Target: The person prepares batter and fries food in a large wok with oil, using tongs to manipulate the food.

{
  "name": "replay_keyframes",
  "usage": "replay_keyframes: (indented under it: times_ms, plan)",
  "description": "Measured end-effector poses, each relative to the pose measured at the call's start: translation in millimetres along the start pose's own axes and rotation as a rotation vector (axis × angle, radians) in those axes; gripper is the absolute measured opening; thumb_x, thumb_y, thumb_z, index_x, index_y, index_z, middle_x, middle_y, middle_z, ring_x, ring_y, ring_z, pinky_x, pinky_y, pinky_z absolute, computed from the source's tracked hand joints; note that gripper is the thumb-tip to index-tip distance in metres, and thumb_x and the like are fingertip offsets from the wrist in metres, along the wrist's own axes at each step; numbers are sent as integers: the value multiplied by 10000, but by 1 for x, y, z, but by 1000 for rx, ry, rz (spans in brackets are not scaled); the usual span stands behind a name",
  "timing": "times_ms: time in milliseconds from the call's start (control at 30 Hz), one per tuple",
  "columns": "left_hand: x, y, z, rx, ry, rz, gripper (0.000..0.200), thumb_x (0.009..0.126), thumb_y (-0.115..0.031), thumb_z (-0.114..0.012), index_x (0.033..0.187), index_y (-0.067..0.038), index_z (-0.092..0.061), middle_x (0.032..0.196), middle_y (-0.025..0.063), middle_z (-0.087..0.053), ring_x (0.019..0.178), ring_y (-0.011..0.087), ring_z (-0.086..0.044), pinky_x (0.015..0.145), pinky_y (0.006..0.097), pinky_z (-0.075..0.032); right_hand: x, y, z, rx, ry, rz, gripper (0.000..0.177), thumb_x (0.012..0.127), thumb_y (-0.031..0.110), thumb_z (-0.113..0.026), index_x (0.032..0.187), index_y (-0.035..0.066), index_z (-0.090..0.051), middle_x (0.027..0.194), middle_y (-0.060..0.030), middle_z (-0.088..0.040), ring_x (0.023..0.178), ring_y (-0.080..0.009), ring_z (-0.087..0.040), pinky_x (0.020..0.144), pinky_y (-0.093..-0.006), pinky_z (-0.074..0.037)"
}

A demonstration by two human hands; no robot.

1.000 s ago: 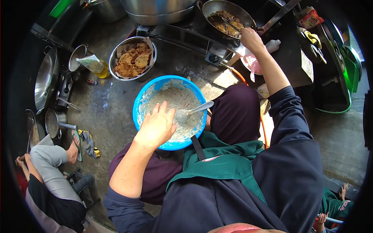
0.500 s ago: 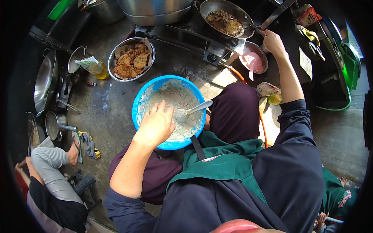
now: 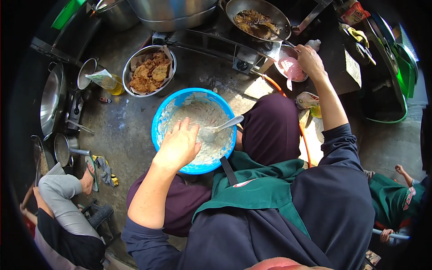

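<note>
Looming at the far side, a huge round steel pot (image 3: pixel 171 15) is standing next to a low metal stove frame (image 3: pixel 209 45). At the left, a person in grey trousers (image 3: pixel 67 195) is sitting well apart from the work. A raised knee in dark purple cloth (image 3: pixel 272 130) is pressing close to the blue plastic bowl's right side, partly filling the space between bowl and right arm. A wide grey metal wok (image 3: pixel 282 17) is standing at the top right, holding browned food (image 3: pixel 253 20). Nearer, the round blue plastic bowl (image 3: pixel 198 168) is holding pale, lumpy batter (image 3: pixel 202 110). Beyond it, a smaller steel bowl (image 3: pixel 128 82) is holding golden fritters (image 3: pixel 150 74) on paper. A pink perforated skimmer (image 3: pixel 292 67) is lying in a metal dish just beside the right hand (image 3: pixel 310 62). That hand is clamping its fingers round the handle of a long dark metal spatula (image 3: pixel 282 38) — its blade is resting in the browned food. The left hand (image 3: pixel 179 139) is hanging over the batter, fingers loosely apart and gripping nothing — whether they are touching it, I cannot tell. A pale grey spoon (image 3: pixel 232 122) is leaning against the blue bowl's rim.
</note>
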State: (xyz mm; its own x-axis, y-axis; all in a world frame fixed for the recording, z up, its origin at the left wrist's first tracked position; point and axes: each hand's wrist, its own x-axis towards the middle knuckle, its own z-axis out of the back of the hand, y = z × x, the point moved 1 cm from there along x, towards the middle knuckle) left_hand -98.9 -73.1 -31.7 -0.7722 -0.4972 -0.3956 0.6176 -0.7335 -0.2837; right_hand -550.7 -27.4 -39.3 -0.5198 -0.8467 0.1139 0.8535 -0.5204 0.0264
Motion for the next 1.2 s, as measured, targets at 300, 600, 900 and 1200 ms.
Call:
replay_keyframes:
  times_ms: [300, 600, 900, 1200]
  plan:
    - [-2, 0, 1, 5, 3, 8, 506, 832, -245, -618, 1284, -65, -477, 1376, 233, -401, 1279, 384, -392, 1003, 506, -386, 4, 3, 0, -21, -6, 12, 312, 835, 77, -488, 1110, 118, -630, 1034, -172, -612, 981, -330, -608, 835, -412, -492]
    - [-5, 2, 2, 2, -6, 13, 513, 831, -247, -618, 1291, -71, -473, 1381, 231, -397, 1283, 387, -387, 1012, 499, -378, 38, -35, 12, 37, -119, -113, 309, 803, 83, -477, 1056, 68, -654, 1046, -208, -640, 1005, -367, -606, 871, -432, -479]
    - [-4, 2, 3, 11, -10, 15, 520, 824, -241, -623, 1291, -66, -474, 1377, 233, -402, 1277, 388, -394, 1007, 494, -385, 68, -36, 2, -133, -16, -109, 289, 847, 110, -440, 1012, 16, -659, 1018, -233, -643, 982, -372, -620, 842, -451, -495]
    - [-4, 2, 4, 5, -12, 14, 521, 823, -240, -624, 1292, -68, -475, 1375, 236, -404, 1275, 393, -395, 1014, 493, -378, 80, -15, 18, -35, 230, -312, 286, 795, 70, -477, 997, -12, -663, 911, -212, -674, 833, -322, -677, 705, -407, -529]
